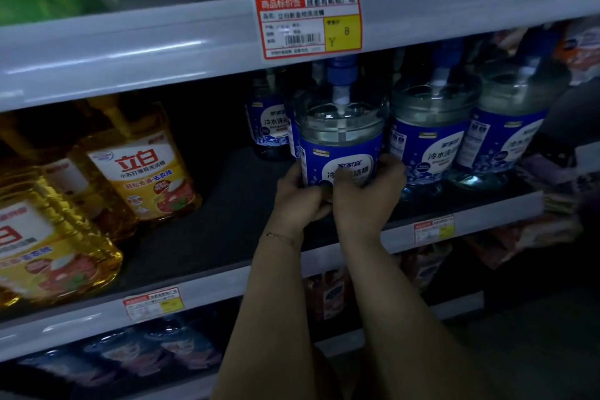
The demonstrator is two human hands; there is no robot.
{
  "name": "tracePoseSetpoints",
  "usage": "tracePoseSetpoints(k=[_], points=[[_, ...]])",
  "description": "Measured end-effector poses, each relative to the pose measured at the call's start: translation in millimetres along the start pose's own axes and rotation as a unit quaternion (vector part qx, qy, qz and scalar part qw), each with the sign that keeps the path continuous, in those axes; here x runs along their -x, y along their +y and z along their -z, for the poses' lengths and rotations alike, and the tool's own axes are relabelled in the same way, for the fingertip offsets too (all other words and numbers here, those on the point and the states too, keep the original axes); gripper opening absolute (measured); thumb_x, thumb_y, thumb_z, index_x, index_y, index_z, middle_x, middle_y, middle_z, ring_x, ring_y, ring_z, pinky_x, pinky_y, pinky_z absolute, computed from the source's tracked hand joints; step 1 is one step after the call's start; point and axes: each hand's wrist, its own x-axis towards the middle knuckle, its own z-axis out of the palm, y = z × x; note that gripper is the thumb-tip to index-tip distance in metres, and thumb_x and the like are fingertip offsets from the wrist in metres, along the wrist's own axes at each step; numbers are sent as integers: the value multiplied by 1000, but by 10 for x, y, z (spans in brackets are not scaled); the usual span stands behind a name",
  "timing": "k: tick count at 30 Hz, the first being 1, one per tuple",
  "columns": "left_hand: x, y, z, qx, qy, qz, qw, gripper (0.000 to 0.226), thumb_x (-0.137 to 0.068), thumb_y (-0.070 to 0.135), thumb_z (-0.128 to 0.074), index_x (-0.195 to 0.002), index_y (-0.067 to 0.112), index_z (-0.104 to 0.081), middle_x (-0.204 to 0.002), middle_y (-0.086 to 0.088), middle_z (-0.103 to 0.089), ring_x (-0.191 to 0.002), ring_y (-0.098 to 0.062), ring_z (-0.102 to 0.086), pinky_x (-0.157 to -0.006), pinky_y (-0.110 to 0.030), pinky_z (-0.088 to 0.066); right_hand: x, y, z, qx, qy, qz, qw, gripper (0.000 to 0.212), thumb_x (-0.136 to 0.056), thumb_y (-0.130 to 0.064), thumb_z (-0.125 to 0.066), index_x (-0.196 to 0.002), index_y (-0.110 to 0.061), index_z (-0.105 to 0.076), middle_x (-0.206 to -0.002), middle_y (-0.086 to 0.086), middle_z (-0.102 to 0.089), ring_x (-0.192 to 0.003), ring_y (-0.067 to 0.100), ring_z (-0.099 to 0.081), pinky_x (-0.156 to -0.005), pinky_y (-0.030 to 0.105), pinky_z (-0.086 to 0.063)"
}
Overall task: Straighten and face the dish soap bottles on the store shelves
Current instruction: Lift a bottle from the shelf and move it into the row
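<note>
On middle shelf [207,237]: left hand [300,196] and right hand [365,198] both grasping blue-label pump bottle [341,143], upright.

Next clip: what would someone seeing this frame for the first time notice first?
The left hand and the right hand together grip a blue-labelled pump bottle at the middle of the shelf, with a matching bottle right beside it. Just above, a red and yellow price tag sits on the upper shelf's edge. Golden dish soap bottles stand at the shelf's left end.
</note>
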Motion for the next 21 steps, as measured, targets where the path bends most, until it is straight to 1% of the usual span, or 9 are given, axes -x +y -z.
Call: tracePoseSetpoints(k=[2,4,6,9,10,12,15,18,21], points=[[-65,64,50,50,71,34,996,39,-77,-4,-48,-109,8,-69,-99,-15,-71,-84,-27,-66,-72,-35,-55,-14,-12,7,31,-4,3,1000,56,-65,-14,-72,-114,-6,-45,-119,12,-46,-110,35,-49,-90,50,-48],[-187,75,64,105,118,39,987,37,-78,9,-47,-107,-3,-67,-103,-23,-70,-95,-40,-67,-87,-45,-55,-28,-25,14,46,-7,10,999,57,-65,-11,-73,-114,-5,-45,-118,13,-45,-111,34,-45,-92,50,-46],[-299,67,7,136,101,16,985,55,-76,30,-52,-126,9,-60,-116,-20,-67,-107,-40,-65,-94,-54,-51,-29,-23,3,60,-12,15,998,58,-64,-11,-72,-113,-5,-43,-118,12,-44,-112,32,-42,-93,51,-45],[-499,24,-88,189,50,43,980,96,-59,52,-64,-147,26,-38,-130,-12,-62,-111,-33,-65,-92,-53,-53,-10,-17,-1,48,-16,35,998,58,-57,-19,-70,-106,-14,-40,-114,10,-43,-108,34,-47,-87,51,-49],[-545,0,-102,187,41,49,980,98,-60,56,-64,-148,27,-36,-129,-12,-63,-111,-32,-65,-93,-53,-52,-8,-20,2,39,-13,42,998,57,-55,-20,-70,-102,-17,-37,-111,8,-42,-106,35,-48,-85,51,-50],[-573,-34,-118,176,34,34,983,84,-71,61,-58,-146,26,-42,-126,-12,-65,-111,-31,-65,-96,-53,-51,9,-38,7,42,-5,51,998,55,-56,-11,-72,-95,-16,-33,-106,5,-38,-104,31,-45,-86,49,-48],[-579,-83,-98,157,37,32,986,62,-87,61,-47,-129,19,-62,-119,-12,-69,-111,-30,-65,-102,-50,-47,56,-67,-14,91,13,94,991,51,-58,-2,-70,-88,-14,-31,-101,4,-34,-98,24,-36,-88,46,-41],[-545,-14,14,96,34,20,995,54,-87,55,-50,-125,18,-65,-119,-11,-69,-111,-29,-65,-102,-49,-47,72,-80,-69,137,25,151,979,47,-58,1,-63,-86,-16,-30,-97,11,-42,-94,22,-35,-86,36,-33],[-517,80,194,3,54,-28,998,40,-93,26,-53,-129,12,-60,-123,-11,-66,-114,-28,-62,-102,-47,-48,74,-102,-70,148,16,190,971,37,-59,1,-58,-84,-13,-35,-92,15,-45,-89,22,-34,-77,26,-24]])
